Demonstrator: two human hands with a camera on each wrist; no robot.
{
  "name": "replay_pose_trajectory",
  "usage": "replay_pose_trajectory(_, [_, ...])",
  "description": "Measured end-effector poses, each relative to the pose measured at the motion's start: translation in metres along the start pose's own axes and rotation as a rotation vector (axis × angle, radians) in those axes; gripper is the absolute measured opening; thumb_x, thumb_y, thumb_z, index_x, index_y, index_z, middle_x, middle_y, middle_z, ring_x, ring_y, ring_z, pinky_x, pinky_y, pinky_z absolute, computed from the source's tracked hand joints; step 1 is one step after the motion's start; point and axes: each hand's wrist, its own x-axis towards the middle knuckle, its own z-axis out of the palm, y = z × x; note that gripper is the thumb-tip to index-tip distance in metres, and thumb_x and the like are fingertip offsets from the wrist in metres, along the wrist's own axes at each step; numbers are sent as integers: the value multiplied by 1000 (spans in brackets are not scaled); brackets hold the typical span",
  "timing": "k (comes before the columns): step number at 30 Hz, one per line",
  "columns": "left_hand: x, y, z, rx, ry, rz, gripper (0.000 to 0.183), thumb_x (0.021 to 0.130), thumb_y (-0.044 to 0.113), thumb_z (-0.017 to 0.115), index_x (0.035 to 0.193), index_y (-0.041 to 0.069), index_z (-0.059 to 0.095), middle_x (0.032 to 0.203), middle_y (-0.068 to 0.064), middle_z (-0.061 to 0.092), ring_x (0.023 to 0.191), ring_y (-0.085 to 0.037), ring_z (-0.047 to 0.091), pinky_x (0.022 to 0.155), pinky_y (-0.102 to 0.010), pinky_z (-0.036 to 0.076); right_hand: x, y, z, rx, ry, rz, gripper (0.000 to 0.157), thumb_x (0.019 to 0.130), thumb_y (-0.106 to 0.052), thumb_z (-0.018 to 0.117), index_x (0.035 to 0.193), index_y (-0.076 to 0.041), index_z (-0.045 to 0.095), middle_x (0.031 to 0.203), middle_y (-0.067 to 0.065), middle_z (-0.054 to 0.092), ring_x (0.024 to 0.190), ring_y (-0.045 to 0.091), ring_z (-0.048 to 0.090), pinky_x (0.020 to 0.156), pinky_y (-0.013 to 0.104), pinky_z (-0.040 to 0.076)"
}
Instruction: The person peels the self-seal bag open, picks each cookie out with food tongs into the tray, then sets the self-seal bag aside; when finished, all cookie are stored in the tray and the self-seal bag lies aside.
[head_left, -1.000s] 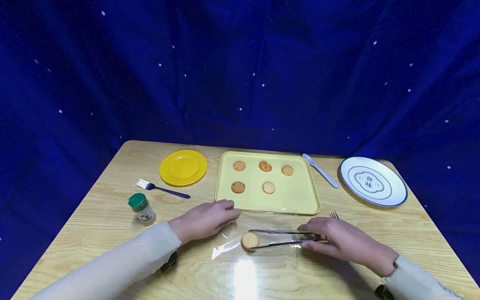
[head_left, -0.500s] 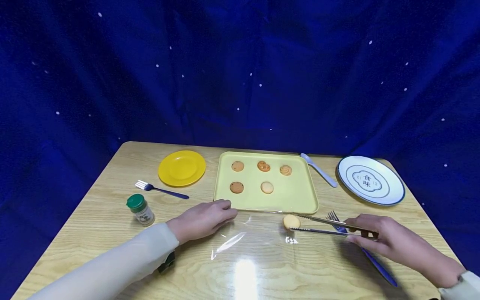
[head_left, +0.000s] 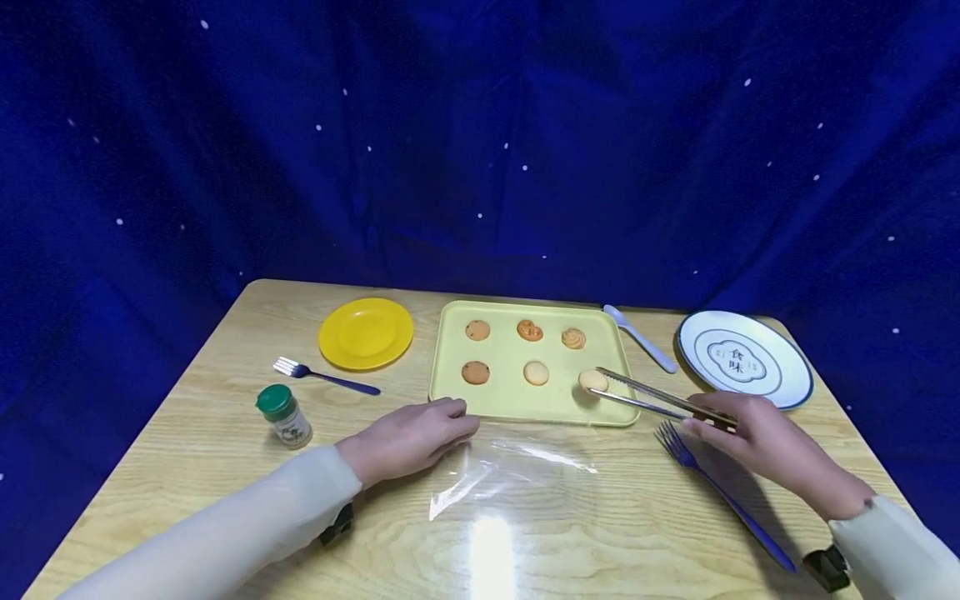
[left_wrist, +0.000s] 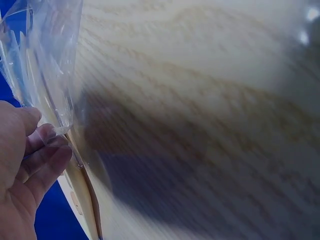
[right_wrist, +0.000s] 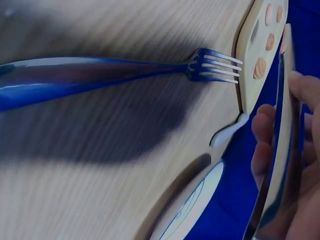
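Note:
My right hand (head_left: 772,446) grips metal tongs (head_left: 663,400), whose tips pinch a pale round cookie (head_left: 593,381) over the right front part of the yellow tray (head_left: 555,407). In the right wrist view the tongs (right_wrist: 282,150) stand between thumb and fingers. At the tray's front edge, my left hand (head_left: 412,442) pinches a clear plastic bag (left_wrist: 55,65) between thumb and fingertips; the bag lies flat on the table in the head view. On the tray lie several other cookies, among them a swirl cookie (head_left: 573,338), a pretzel-shaped one (head_left: 529,330) and a pale round one (head_left: 536,372).
A blue-handled fork (head_left: 723,492) lies below the right hand, and a white plate (head_left: 780,375) stands behind it. A pale spoon (head_left: 641,339) is beside the tray. At left are a yellow plate (head_left: 366,333), a smaller fork (head_left: 326,377) and a green-capped shaker (head_left: 285,417).
The right hand has carried the cookie in the tongs from above the plastic bag, rightward and then up over the tray. My left hand has stayed in place.

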Motion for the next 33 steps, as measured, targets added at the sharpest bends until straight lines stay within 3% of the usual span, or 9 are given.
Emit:
replay_pose_trajectory(6, [4, 1, -1, 4, -6, 7, 10, 102, 24, 50, 93, 20, 53, 81, 6, 47, 70, -7, 44, 60, -20, 44, 17, 1, 14, -56, -76, 63, 18, 90, -28, 69, 100, -14, 70, 83, -10, 66, 69, -3, 52, 61, 21, 46])
replay_pose_trajectory(13, [6, 1, 0, 14, 8, 27, 9, 101, 23, 50, 94, 20, 53, 82, 6, 48, 71, -7, 45, 62, -21, 47, 18, 3, 17, -57, -125, 148, 30, 90, -32, 69, 106, -8, 69, 94, 1, 72, 81, 10, 65, 66, 27, 52])
replay_pose_trajectory(19, [4, -1, -3, 21, 9, 22, 5, 99, 22, 55, 96, 19, 55, 82, 6, 48, 72, -7, 46, 63, -21, 48, 14, 7, 15, 5, -79, 150, 33, 90, -32, 70, 110, -5, 67, 91, 1, 70, 68, -1, 54, 60, 21, 46])
replay_pose_trajectory(22, [2, -3, -4, 25, 16, 23, 4, 98, 22, 57, 95, 19, 55, 81, 6, 48, 72, -7, 46, 63, -21, 48, 5, 12, 9, 24, -32, 127, 31, 88, -28, 71, 110, -6, 68, 92, 3, 71, 61, -6, 47, 57, 16, 42])
replay_pose_trajectory(26, [-1, -6, -5, 31, 24, 26, 4, 99, 22, 57, 95, 20, 56, 81, 6, 48, 72, -7, 47, 64, -21, 49, -16, 26, -3, -11, 37, 105, 26, 85, -20, 75, 108, -9, 70, 97, 6, 73, 71, -9, 51, 61, 9, 40])
replay_pose_trajectory(30, [-3, -7, -4, 50, 25, 26, 4, 99, 23, 56, 95, 20, 56, 81, 6, 49, 73, -7, 47, 64, -22, 50, -44, 44, -10, -16, 104, 124, 25, 82, -12, 77, 105, -10, 70, 89, 1, 70, 60, -9, 44, 53, 9, 35])
replay_pose_trajectory(33, [-4, -6, -2, 53, 29, 24, 4, 99, 23, 56, 96, 20, 56, 82, 6, 49, 73, -8, 48, 64, -23, 50, -65, 59, -10, -25, 135, 145, 24, 79, -10, 78, 103, -10, 71, 86, -10, 67, 61, -13, 43, 51, 8, 34])
